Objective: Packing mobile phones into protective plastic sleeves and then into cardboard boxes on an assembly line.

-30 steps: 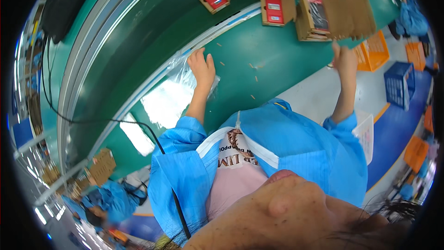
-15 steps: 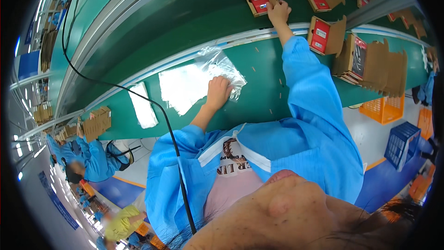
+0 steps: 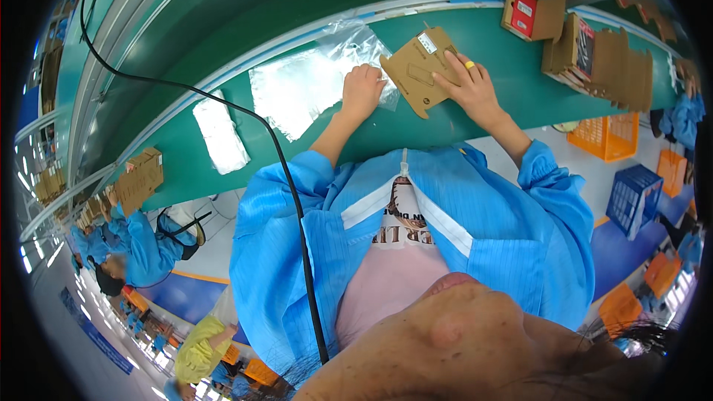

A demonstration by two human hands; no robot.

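Note:
A flat brown cardboard box (image 3: 417, 68) is over the green bench in front of me, its printed face with a white label upward; what it contains is hidden. My right hand (image 3: 473, 89), a yellow band on one finger, grips its right side, thumb and forefinger on the printed face. Close to the box's left edge, my left hand (image 3: 362, 94) curls its fingers on a clear plastic bag (image 3: 358, 43). Left of that hand lies a spread of clear and whitish bags (image 3: 286, 93). A narrower white stack of bags (image 3: 220, 134) is farther left.
An open box with a red package (image 3: 522, 13) sits at the bench's far right edge, beside a stack of open cardboard boxes (image 3: 620, 67). A black cable (image 3: 215, 95) hangs across the left. Orange (image 3: 613, 137) and blue crates (image 3: 633, 197) stand at right. A co-worker (image 3: 152, 249) works at left.
My right hand has come back from the far surface with a box, now lid down, and brought it beside the bags. My left hand has shifted slightly, its fingers more curled.

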